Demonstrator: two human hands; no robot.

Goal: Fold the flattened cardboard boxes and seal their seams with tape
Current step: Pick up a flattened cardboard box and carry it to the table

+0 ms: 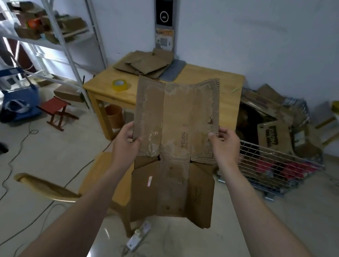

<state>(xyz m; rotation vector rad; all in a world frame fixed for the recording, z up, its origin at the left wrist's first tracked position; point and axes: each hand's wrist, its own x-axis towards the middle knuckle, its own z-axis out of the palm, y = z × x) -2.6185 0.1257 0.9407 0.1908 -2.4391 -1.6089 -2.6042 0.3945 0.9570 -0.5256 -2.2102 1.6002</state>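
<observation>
The left hand [126, 139] is pinching the left edge of the flattened box [175, 141], thumb on the front face. The right hand [224, 143] is pinching the right edge likewise. The box is hanging upright in the air, flaps drooping, before the table [222, 79] carrying the tape [118, 85] and a cardboard stack [146, 63].

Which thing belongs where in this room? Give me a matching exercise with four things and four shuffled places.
Things:
1 tape roll
2 flattened box
3 red stool
4 wire basket

Places:
a on the floor, left of the table
b gripped by the left hand and right hand
c on the table
d on the floor, right of the table, holding cardboard

Pairs: 1-c; 2-b; 3-a; 4-d
</observation>
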